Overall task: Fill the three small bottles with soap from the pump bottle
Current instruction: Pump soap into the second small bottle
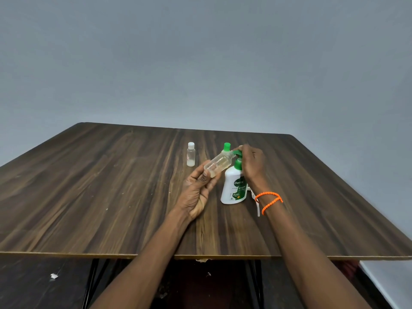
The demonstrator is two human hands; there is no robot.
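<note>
A white pump bottle [233, 189] with a green label and green pump head stands on the dark wooden table [111, 186]. My right hand [253, 163] rests on top of its pump head. My left hand [198, 192] holds a small clear bottle [217, 163] tilted, its open neck against the pump spout; a little pale liquid lies inside. A second small bottle with a white cap [190, 154] stands upright to the left. A third small bottle with a green cap [226, 147] stands behind, mostly hidden by the tilted bottle.
A thin white object [256, 202] lies on the table under my right wrist, partly hidden. The table's front edge [133, 255] runs just below my forearms. A grey wall rises behind the table. A white scrap [54, 276] lies on the dark floor.
</note>
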